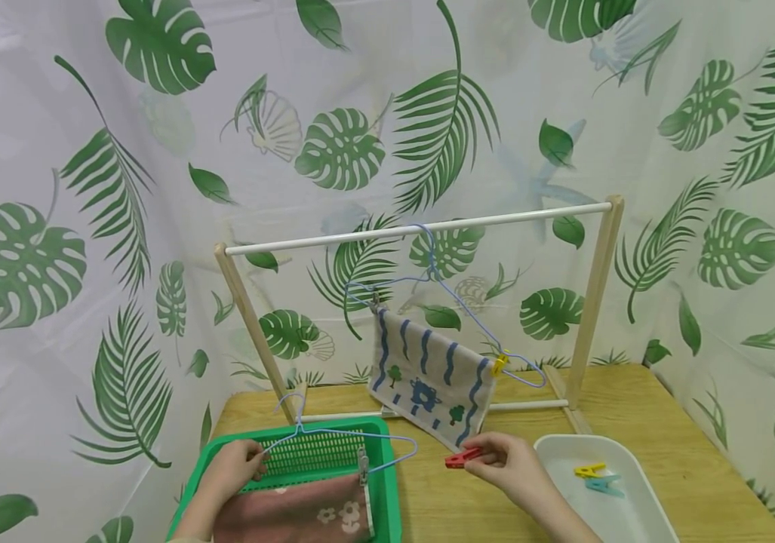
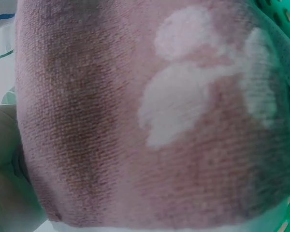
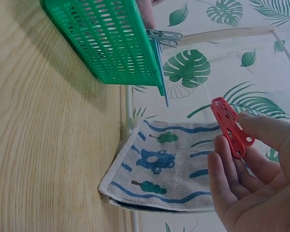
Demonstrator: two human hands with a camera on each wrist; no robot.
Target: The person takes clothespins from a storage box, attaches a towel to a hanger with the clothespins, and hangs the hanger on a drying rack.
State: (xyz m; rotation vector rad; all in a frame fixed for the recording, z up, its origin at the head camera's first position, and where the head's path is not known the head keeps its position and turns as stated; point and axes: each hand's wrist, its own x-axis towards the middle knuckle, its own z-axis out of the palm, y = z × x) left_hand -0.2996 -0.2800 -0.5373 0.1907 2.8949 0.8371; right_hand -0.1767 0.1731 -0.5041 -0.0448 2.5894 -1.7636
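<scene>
My left hand [image 1: 232,469] grips the left end of a blue wire hanger [image 1: 333,431] above the green basket, at the upper left of a pink towel [image 1: 306,511] with white flowers. A grey clothespin [image 1: 363,465] clamps the towel's right corner to the hanger. In the left wrist view the towel [image 2: 101,145] fills most of the picture and hides most of the hand. A red clothespin [image 3: 229,126] is pinched between thumb and fingers of my right hand [image 1: 512,467], right of the hanger and apart from it.
A striped towel [image 1: 428,377] hangs from another blue hanger on the white rod [image 1: 523,216] of a wooden rack, clipped in grey and yellow. The green basket [image 1: 392,483] stands front left. A white tray [image 1: 621,516] at right holds a yellow clothespin [image 1: 589,470] and a blue clothespin [image 1: 604,486].
</scene>
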